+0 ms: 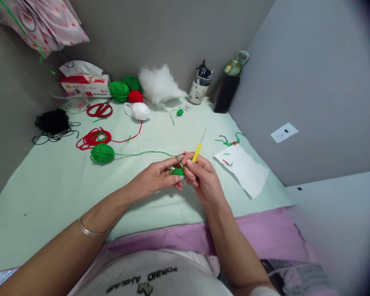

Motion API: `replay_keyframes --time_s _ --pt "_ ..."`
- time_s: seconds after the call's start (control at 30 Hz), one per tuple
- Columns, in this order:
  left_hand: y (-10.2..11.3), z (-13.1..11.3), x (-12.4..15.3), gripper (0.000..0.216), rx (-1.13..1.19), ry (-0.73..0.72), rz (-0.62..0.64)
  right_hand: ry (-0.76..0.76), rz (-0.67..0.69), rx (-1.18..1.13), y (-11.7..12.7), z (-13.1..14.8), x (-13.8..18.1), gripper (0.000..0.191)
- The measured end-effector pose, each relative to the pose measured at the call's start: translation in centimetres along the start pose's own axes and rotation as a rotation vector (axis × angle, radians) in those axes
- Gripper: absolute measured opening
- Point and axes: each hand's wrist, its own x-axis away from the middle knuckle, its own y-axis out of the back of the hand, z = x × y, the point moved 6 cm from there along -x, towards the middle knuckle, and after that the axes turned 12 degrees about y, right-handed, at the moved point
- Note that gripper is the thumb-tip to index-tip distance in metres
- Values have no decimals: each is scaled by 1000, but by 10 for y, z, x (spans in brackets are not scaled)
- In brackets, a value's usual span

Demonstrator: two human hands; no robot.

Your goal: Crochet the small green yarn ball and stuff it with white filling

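Note:
Between the fingers of my left hand (156,177) is a small green and white crochet piece (178,172), partly covered by the fingertips. My right hand (202,174) is closed around a crochet hook (197,152) with a yellow handle, its metal tip pointing up and away. The right fingertips meet the crochet piece and the left fingers. From my left hand a green strand runs left to a green yarn ball (102,153) on the table. A thin white strand also leads back toward a white yarn ball (140,111).
Red yarn (94,138), black yarn (53,121) and red-handled scissors (99,110) lie at the left. Along the back stand a tissue box (85,86), white stuffing (160,85), a pen cup (199,89) and a bottle (227,90). White paper (245,172) lies right.

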Motion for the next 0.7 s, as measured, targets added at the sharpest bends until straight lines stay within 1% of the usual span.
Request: replay_keyframes --time_s 0.13,0.27,0.37,0.5,0.6,0.7 --pt "0 -2 -1 52 -38 17 -39 -44 -30 -42 6 -4 -2 20" --pt "3 -1 -4 58 -88 50 -139 -84 -44 -59 8 -10 -2 20" --pt "6 4 -7 54 -120 36 -218 -101 -59 -58 5 -13 -2 20" --pt "8 13 -12 49 -131 17 -286 -76 -85 -62 -3 -15 -3 21" --pt "9 18 -16 50 -110 29 -307 -62 -85 -76 -8 -18 -3 23" --pt "10 20 -18 48 -66 42 -271 -79 -121 -97 -4 -20 -3 24"
